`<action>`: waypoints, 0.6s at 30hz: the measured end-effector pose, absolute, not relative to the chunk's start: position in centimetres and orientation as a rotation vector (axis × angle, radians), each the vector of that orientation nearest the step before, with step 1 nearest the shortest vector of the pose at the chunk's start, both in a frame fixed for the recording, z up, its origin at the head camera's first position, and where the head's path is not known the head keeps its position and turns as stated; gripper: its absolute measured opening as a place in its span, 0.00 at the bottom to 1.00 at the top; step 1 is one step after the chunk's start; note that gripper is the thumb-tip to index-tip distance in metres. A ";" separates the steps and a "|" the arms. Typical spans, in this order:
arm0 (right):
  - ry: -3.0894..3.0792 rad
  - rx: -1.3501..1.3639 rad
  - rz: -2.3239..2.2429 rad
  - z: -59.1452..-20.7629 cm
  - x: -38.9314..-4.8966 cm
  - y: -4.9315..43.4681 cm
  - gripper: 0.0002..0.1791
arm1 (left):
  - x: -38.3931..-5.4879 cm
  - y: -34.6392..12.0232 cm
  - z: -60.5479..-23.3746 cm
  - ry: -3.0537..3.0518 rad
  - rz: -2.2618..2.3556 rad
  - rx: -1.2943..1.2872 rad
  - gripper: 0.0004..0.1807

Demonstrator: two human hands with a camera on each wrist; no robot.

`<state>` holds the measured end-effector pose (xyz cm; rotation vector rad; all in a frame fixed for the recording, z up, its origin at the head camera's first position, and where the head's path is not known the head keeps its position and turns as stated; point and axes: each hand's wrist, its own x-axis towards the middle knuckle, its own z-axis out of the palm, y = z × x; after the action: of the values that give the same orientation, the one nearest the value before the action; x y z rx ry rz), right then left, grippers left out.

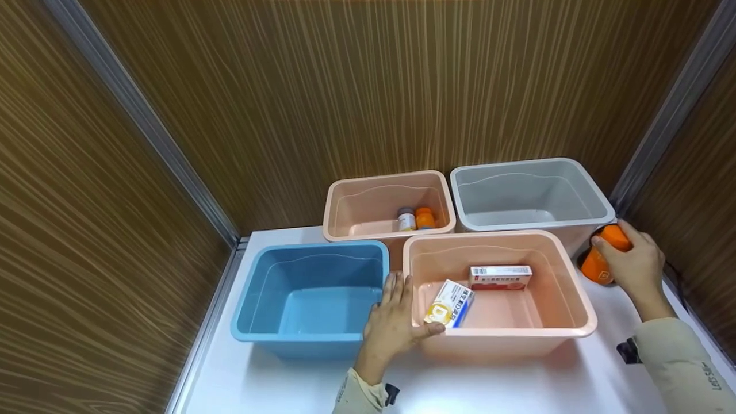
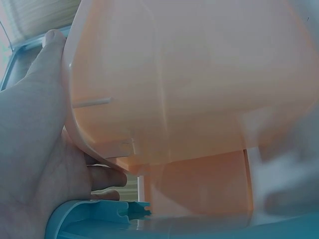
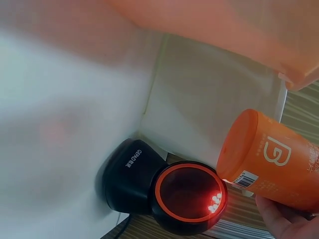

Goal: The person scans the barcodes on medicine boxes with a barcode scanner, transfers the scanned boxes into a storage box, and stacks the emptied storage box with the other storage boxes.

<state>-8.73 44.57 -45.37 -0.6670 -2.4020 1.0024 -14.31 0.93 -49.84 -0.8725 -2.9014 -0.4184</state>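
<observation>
Head view: my right hand (image 1: 639, 265) grips the orange bottle (image 1: 595, 265) at 3 o'clock, long axis 1-to-7. Right wrist: its flat end faces 10, just beside the black scanner (image 3: 130, 179). Left hand (image 1: 390, 322), thumb spread from straight fingers, touches front pink bin (image 1: 506, 332) at 8; two boxes (image 1: 500, 278) inside. Rear pink bin (image 1: 385, 179): two small bottles (image 1: 406, 219).

The 2 beige sleeves (image 1: 673, 351) bear dark lettering (image 1: 711, 376).
</observation>
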 end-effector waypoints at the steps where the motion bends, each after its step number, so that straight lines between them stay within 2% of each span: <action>1: -2.392 -0.662 0.993 -45.3 -8.7 44.6 0.42 | -14.3 0.9 -49.8 -2.900 -0.417 -0.873 0.67; 11: -2.326 -0.645 0.959 -43.5 -9.2 44.0 0.39 | -14.3 0.8 -49.7 -2.913 -0.423 -0.860 0.67; 18: -2.239 -0.470 0.845 -41.7 -10.3 42.0 0.34 | -14.3 0.9 -49.9 -2.913 -0.405 -0.864 0.67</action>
<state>-10.30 41.98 -41.66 -0.4700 -2.2390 0.8453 -14.34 0.93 -49.86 -0.8643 -2.9132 -0.4050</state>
